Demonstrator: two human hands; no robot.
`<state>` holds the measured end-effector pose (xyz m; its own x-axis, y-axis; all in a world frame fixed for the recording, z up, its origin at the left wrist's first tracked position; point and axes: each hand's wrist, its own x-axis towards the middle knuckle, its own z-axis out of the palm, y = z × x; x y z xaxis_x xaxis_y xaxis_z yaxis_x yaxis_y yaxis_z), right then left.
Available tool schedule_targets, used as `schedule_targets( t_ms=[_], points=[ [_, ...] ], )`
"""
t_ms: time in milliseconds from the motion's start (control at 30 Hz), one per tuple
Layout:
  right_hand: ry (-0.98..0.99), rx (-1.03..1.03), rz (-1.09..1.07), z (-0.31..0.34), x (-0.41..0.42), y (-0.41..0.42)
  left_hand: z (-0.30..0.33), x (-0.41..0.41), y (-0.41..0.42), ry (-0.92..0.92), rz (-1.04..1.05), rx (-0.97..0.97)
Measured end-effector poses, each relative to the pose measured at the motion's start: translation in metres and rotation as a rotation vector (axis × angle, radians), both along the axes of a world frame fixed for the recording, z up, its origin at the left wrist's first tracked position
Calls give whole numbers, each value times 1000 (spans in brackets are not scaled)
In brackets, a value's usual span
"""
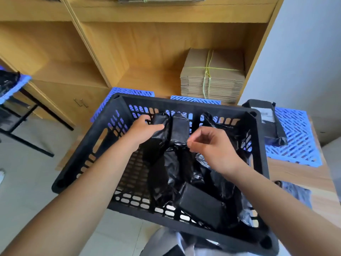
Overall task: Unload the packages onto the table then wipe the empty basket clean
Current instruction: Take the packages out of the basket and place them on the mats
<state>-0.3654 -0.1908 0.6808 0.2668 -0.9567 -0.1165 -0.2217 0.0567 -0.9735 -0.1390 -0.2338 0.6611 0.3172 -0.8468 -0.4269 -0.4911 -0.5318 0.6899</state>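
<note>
Hands over black basket [88,143] on the desk: my left grip [145,129] clasps a package [159,132] lifted above it; my right grip [212,145] pinches a second package [180,130] beside it.

Both forearms extended forward, left grip [143,129] curled closed, right grip [212,145] pinching, fingers bent

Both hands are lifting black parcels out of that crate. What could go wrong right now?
The left hand grips one black package, while the right hand only pinches loose plastic of another package; that wrap might tear or slip. The black basket appears to overhang the table edge, so tugging could tip it.
</note>
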Motion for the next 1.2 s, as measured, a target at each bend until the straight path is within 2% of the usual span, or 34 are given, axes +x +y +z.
schedule_targets(
  t_ms=[100,233,333,467,567,667,833,933,1067,1200],
  points=[
    [79,61,0,-10,38,-6,-15,5,-8,141,-9,100],
    [37,311,-35,-12,84,-12,-41,13,-21,162,8,115],
    [-7,419,-128,-15,107,-14,-42,20,-16,193,22,104],
    [-12,477,-170,-28,125,-12,-39,42,-18,251,23,118],
    [46,474,-119,-32,137,-7,-29,58,-16,235,45,124],
    [31,472,-35,-29,155,3,-26,68,-8,308,103,125],
    [-174,553,-23,-28,181,12,-27,75,-1,163,61,65],
    [-194,564,-111,-28,176,13,-24,83,-2,85,62,48],
    [-234,483,-268,-24,152,9,-3,102,-4,99,-154,7],
    [-415,428,-392,-8,125,4,51,118,-3,57,-461,33]
  ],
)
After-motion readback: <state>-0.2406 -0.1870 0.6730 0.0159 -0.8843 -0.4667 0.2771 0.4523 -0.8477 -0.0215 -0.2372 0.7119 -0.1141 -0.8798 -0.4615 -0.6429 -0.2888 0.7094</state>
